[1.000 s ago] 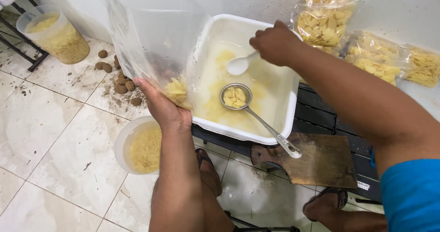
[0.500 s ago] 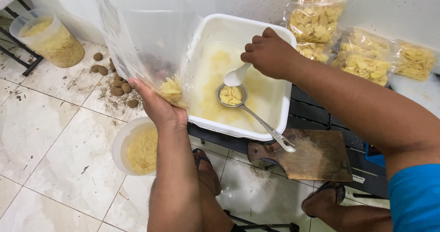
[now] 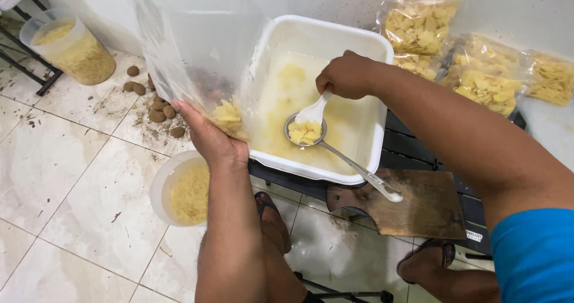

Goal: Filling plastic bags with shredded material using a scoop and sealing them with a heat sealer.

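My left hand (image 3: 210, 136) grips the lower corner of a clear plastic bag (image 3: 191, 58), held upright beside a white rectangular tub (image 3: 365, 52). A small heap of pale yellow chips (image 3: 228, 116) sits at the bag's bottom. My right hand (image 3: 347, 75) is over the tub and holds a white plastic spoon (image 3: 313, 111), its bowl down against a metal strainer ladle (image 3: 305, 131) loaded with chips. The ladle's long handle (image 3: 365, 174) rests over the tub's near rim. Yellowish liquid and a few chips lie in the tub.
Filled bags of chips (image 3: 418, 31) lie on the right by the wall. A wooden board (image 3: 412, 204) rests on a dark rack under the tub. A white bucket of yellow shreds (image 3: 182, 189) stands on the tiled floor; a clear tub (image 3: 69, 49) and small brown tubers (image 3: 158, 114) lie at left.
My right hand has moved down and toward me with the white spoon, reaching the strainer ladle. The bag in my left hand stayed about where it was.
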